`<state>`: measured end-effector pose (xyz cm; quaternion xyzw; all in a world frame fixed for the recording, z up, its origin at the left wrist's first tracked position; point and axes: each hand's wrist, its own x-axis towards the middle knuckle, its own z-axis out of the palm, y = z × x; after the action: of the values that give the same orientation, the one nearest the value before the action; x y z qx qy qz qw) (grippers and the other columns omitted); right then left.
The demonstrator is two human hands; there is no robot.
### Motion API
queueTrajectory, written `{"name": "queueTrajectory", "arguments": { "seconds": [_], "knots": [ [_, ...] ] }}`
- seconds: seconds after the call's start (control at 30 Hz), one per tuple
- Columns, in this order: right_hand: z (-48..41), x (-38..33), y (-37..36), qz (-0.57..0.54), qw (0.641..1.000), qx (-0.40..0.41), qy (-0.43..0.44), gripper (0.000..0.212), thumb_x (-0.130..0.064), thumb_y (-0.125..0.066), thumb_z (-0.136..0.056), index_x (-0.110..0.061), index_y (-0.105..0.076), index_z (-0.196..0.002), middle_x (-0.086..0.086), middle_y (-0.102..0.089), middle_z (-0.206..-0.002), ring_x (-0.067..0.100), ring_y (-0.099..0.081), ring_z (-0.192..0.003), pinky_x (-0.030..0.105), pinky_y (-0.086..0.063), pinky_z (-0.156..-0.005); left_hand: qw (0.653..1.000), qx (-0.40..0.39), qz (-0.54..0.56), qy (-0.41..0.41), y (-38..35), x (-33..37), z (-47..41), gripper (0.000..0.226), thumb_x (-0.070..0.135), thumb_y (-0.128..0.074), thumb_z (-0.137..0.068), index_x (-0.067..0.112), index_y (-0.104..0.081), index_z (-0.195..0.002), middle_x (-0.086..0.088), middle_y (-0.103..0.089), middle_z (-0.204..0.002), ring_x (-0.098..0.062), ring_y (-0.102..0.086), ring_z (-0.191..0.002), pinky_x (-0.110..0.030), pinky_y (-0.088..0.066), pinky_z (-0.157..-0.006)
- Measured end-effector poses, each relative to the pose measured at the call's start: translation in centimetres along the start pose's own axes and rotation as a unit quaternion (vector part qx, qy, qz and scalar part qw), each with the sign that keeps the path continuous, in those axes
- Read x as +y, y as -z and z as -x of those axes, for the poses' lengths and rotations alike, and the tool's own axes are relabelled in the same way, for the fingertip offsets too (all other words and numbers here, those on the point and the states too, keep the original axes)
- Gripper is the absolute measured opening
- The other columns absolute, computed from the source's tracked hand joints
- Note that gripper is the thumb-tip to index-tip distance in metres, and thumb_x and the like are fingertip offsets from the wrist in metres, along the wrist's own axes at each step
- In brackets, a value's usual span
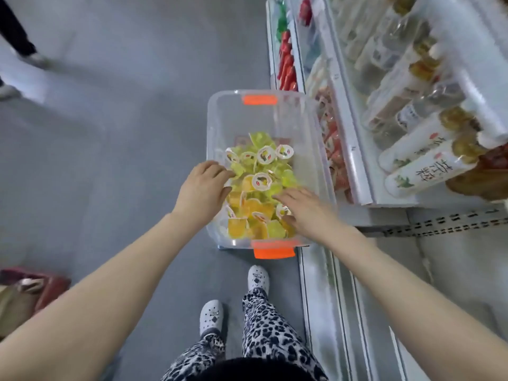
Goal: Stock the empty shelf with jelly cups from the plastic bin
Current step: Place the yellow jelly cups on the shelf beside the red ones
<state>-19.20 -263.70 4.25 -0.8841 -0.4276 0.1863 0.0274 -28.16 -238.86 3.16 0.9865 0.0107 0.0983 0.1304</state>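
A clear plastic bin (220, 127) with orange latches stands on the grey floor beside the shelving. Its near half holds several yellow, green and orange jelly cups (261, 188) in a loose pile. My left hand (203, 188) reaches over the bin's left wall, its fingertips among the cups at the pile's left side. My right hand (302, 213) lies on the cups at the near right, fingers spread and pointing left. Whether either hand holds a cup is hidden. A white shelf (324, 298) at the lower right looks bare.
Shelves (354, 149) on the right carry bottles (428, 171), red packets and snack packs. My feet in grey clogs (258, 279) stand just behind the bin. Another person's legs (16, 31) are at the far left. A red bag (30, 292) lies at the lower left.
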Motion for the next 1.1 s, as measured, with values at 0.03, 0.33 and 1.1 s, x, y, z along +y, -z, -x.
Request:
{"name": "queueTrajectory", "arguments": {
  "seconds": [0.03,0.33,1.1],
  "knots": [
    [-1.3,0.2,-0.6,0.003,0.999,-0.031,0.020,0.057,-0.015,-0.065,-0.086,-0.019,-0.047,-0.141,0.003,-0.052,-0.138,0.028,-0.046,-0.125,0.041,-0.038,-0.104,1.000,0.002,0.006,0.010,-0.7,-0.4,0.2,0.026,0.015,-0.071,-0.083,0.010,-0.070,-0.108,-0.006,-0.069,-0.100,-0.034,-0.058,-0.110,-0.043,-0.047,-0.098],
    [-8.2,0.0,-3.5,0.081,0.977,-0.158,0.120,0.061,0.004,-0.053,-0.088,-0.026,-0.046,-0.140,-0.005,-0.050,-0.141,0.022,-0.043,-0.126,0.038,-0.042,-0.102,0.999,-0.010,0.011,0.040,-0.8,-0.2,0.3,0.032,0.025,-0.048,-0.090,0.012,-0.072,-0.106,-0.003,-0.069,-0.104,-0.029,-0.055,-0.119,-0.040,-0.043,-0.103],
    [-7.4,4.7,3.3,-0.240,0.951,0.173,-0.092,0.067,-0.037,-0.075,-0.081,-0.020,-0.038,-0.134,0.000,-0.064,-0.119,0.018,-0.063,-0.093,0.027,-0.043,-0.075,0.887,-0.426,-0.170,0.045,-6.7,3.7,-6.3,0.053,0.014,-0.062,-0.091,0.018,-0.041,-0.140,-0.005,-0.048,-0.135,-0.027,-0.044,-0.125,-0.036,-0.046,-0.094]
  ]
}}
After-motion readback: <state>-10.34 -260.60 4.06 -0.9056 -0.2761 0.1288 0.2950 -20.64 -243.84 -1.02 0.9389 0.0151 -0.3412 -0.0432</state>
